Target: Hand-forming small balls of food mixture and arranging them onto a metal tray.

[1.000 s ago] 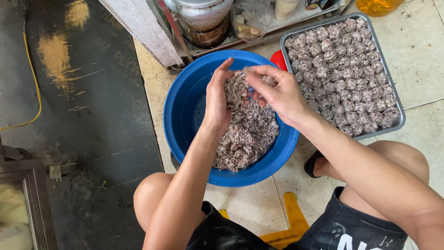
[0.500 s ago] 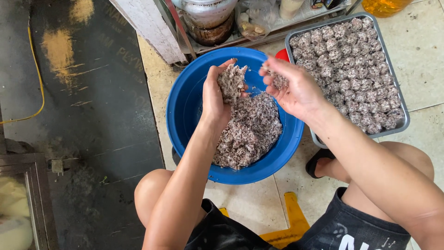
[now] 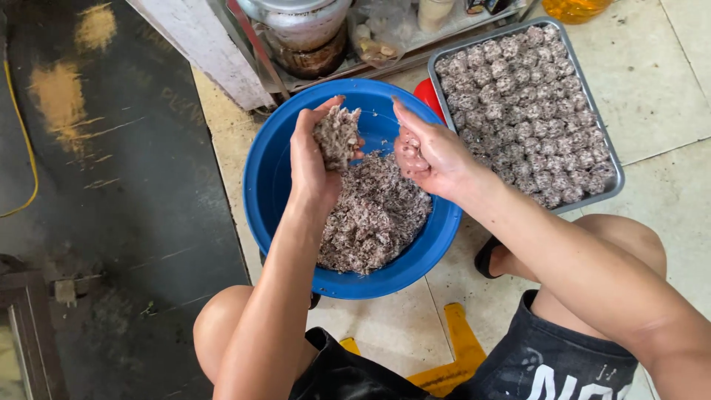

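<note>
Left hand [image 3: 315,159] has a closed grip on a lump of speckled mixture [image 3: 337,135] above the blue basin [image 3: 270,174], right hand [image 3: 429,152] curls shut beside it – metal tray [image 3: 613,159] upper right looks nearly full of balls, yet plenty of mix remains in the basin.

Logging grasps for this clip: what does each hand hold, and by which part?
Left hand cups a clump of speckled mixture from beneath, above the blue basin. Right hand is curled shut; whether anything is inside cannot be told.
</note>
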